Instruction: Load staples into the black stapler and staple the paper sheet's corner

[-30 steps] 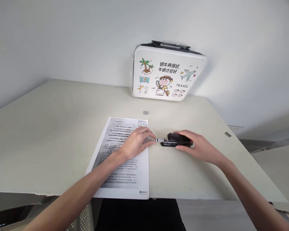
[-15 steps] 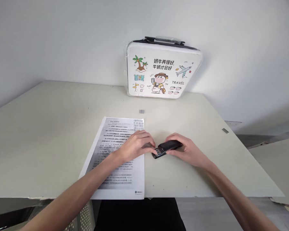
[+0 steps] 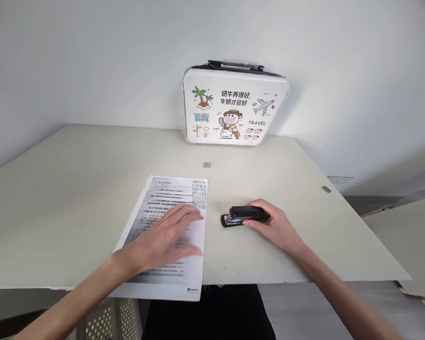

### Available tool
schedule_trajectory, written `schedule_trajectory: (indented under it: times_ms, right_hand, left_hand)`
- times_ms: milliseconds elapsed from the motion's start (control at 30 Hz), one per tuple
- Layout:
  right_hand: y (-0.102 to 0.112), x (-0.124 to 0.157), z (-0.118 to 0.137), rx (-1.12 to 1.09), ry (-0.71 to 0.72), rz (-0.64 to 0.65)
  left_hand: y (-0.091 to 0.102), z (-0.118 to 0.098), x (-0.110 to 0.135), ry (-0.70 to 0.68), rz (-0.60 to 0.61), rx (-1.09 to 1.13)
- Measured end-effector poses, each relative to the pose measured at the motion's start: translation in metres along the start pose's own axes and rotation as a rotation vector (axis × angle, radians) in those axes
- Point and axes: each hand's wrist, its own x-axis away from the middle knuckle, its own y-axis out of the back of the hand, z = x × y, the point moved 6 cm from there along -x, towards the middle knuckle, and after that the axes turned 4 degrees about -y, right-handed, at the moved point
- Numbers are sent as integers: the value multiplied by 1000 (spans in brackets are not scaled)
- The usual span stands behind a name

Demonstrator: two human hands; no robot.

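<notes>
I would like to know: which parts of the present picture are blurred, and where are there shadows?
In the head view, the left hand is blurred; in this head view, the right hand, stapler and case look sharper; also in the head view, a soft shadow lies on the wall beside the case's right edge.

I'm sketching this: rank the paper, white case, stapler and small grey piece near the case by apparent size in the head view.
1. Paper, white case: too close to rank, paper being nearer
2. Stapler
3. Small grey piece
</notes>
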Motion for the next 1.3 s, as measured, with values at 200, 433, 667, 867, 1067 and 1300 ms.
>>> schedule_trajectory:
  times_ms: [200,433,667,867,1067,1300]
  right_hand:
    - [-1,5,1,10,-5,-31]
    - [0,6,2,30,6,-49]
    - [0,6,1,44,45,-74]
    - [4,7,4,80,34,-58]
    - [19,5,14,138,13,46]
    - [15,-23,39,245,-88,-9]
  left_hand:
    - [-13,-20,93,46,100,-166]
    - [-29,-60,87,-24,-6,-219]
    - [-41,-88,71,-80,42,-147]
    - [-50,-99,61,-85,50,-99]
    - [-33,-86,46,-79,88,-22]
    - [-21,-3,-47,-73,103,-57]
